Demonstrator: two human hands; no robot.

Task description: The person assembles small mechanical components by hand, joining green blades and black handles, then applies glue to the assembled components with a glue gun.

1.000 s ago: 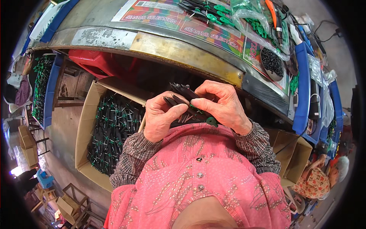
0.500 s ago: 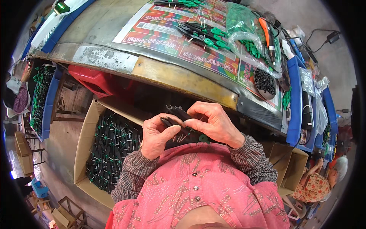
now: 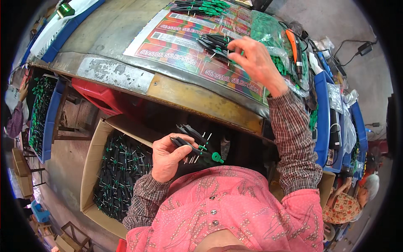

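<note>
My left hand (image 3: 167,157) is closed on a bunch of slim black pieces with green round-tabbed ends (image 3: 217,157) and thin pale pins, held above my lap. At the bench, my right hand (image 3: 261,63) is over a small pile of the same black-and-green pieces (image 3: 213,43). Its thumb and fingers are bent and apart at the pile's right side, with nothing visible between them. That hand hides the pile's green ends. A second pile of such pieces (image 3: 197,7) lies farther back on the printed colourful sheet (image 3: 170,46).
Left of my lap, a cardboard box (image 3: 90,176) holds many similar pieces. A plastic bag of green parts (image 3: 262,27), an orange-and-black electric tool (image 3: 293,46) and blue trays (image 3: 322,117) crowd the right. A red stool (image 3: 90,94) is under the bench. Another person (image 3: 344,201) sits far right.
My right hand has left the bunch in my left hand and moved up and right to the pile on the bench. My left hand still holds the bunch.
</note>
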